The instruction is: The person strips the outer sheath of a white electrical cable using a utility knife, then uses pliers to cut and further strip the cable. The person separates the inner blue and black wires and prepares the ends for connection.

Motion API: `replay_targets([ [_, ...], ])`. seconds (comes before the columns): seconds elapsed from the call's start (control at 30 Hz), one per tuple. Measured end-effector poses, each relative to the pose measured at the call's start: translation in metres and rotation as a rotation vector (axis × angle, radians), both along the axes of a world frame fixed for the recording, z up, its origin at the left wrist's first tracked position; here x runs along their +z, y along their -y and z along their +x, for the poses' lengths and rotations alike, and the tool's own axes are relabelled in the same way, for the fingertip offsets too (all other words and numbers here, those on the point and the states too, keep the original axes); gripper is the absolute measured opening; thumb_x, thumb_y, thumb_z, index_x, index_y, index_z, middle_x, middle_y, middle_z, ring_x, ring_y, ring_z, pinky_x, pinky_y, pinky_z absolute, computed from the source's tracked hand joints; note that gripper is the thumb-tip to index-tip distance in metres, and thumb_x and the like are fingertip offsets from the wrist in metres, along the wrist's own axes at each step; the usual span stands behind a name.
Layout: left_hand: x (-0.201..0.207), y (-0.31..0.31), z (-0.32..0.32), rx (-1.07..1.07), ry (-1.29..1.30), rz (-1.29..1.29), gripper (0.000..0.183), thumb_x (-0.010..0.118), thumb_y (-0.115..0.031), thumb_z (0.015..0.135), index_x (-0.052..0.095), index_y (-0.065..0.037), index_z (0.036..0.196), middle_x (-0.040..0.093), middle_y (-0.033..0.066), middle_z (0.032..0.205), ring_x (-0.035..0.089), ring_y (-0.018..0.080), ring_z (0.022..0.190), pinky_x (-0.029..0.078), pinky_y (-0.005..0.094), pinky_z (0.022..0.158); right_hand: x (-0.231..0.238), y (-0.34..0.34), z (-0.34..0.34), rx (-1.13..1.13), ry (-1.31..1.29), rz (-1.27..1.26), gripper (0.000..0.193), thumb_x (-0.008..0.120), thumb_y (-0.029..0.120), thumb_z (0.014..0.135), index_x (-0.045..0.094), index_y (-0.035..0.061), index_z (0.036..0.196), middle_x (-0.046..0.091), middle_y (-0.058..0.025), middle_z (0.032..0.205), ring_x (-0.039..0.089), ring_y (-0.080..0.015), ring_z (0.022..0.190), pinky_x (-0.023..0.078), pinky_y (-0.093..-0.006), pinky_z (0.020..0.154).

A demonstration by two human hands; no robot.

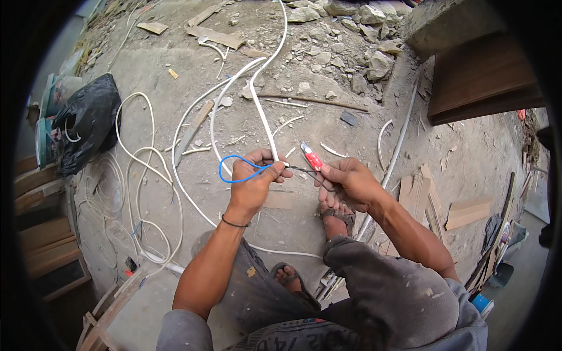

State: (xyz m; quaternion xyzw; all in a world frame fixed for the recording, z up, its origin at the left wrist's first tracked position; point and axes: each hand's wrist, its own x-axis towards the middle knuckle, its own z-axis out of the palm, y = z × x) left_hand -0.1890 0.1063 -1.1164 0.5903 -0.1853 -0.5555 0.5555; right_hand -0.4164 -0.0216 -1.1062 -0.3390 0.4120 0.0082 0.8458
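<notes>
My left hand (pixel 252 182) is closed round the lower end of a white sheathed cable (pixel 261 114), which comes down from the far side. A blue wire (pixel 221 168) bows out in a loop to the left of these fingers. From the cable end a dark twisted wire (pixel 303 170) runs across to my right hand (pixel 353 180). That hand is closed too, gripping a red utility knife (pixel 313 159) with its pale tip pointing away from me. The dark wire passes by the right thumb and fingers; its far end is partly hidden.
Loose white cable coils (pixel 149 153) lie on the dusty ground at left, near a black plastic bag (pixel 88 123). Broken stones (pixel 377 64) are heaped at the far right. A brown wooden panel (pixel 483 76) and cardboard pieces (pixel 468 213) are on the right.
</notes>
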Motion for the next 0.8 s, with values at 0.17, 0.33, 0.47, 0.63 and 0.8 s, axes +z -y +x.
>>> replay_targets([
  [0.17, -0.003, -0.001, 0.025, 0.126, 0.004, 0.031, 0.019, 0.076, -0.01, 0.097, 0.07, 0.002, 0.11, 0.075, 0.008, 0.092, 0.076, 0.016, 0.08, 0.057, 0.0236, 0.067, 0.012, -0.012, -0.001, 0.136, -0.002, -1.6, 0.05, 0.078, 0.026, 0.093, 0.062, -0.0029, 0.131, 0.071, -0.0198, 0.109, 0.072, -0.0348, 0.093, 0.06, -0.0425, 0.081],
  [0.33, -0.001, 0.001, 0.022, 0.076, -0.049, -0.001, 0.019, 0.076, -0.01, 0.097, 0.07, 0.002, 0.11, 0.075, 0.0084, 0.092, 0.075, 0.016, 0.08, 0.057, 0.0244, 0.068, 0.0, -0.007, 0.011, 0.39, 0.105, -1.904, 0.058, 0.084, 0.018, 0.084, 0.061, 0.0014, 0.136, 0.07, -0.0182, 0.118, 0.071, -0.0334, 0.1, 0.059, -0.0378, 0.077],
  [0.47, 0.006, 0.0, 0.018, 0.072, 0.052, -0.062, 0.017, 0.076, -0.008, 0.097, 0.071, 0.003, 0.109, 0.075, 0.0099, 0.093, 0.075, 0.0171, 0.082, 0.058, 0.0264, 0.072, -0.004, -0.012, 0.015, 0.206, 0.022, -1.447, 0.028, 0.078, 0.011, 0.091, 0.07, 0.0024, 0.116, 0.072, -0.013, 0.083, 0.068, -0.0248, 0.067, 0.055, -0.0363, 0.061],
  [0.63, 0.007, -0.006, 0.021, 0.082, 0.165, -0.134, 0.017, 0.077, -0.007, 0.096, 0.071, 0.003, 0.108, 0.076, 0.0107, 0.094, 0.075, 0.0175, 0.083, 0.059, 0.0281, 0.076, 0.004, -0.031, 0.009, 0.149, 0.051, -0.585, 0.024, 0.064, 0.018, 0.105, 0.07, -0.005, 0.103, 0.067, -0.0132, 0.063, 0.061, -0.0195, 0.047, 0.052, -0.0317, 0.047],
  [0.8, -0.003, -0.007, 0.017, 0.086, 0.078, -0.058, 0.015, 0.077, -0.007, 0.096, 0.071, 0.002, 0.107, 0.076, 0.0097, 0.094, 0.074, 0.0168, 0.084, 0.059, 0.0281, 0.076, 0.009, -0.029, 0.006, -0.038, 0.048, 0.303, 0.039, 0.055, 0.025, 0.111, 0.067, -0.0104, 0.102, 0.068, -0.016, 0.064, 0.063, -0.0194, 0.046, 0.055, -0.0272, 0.046],
])
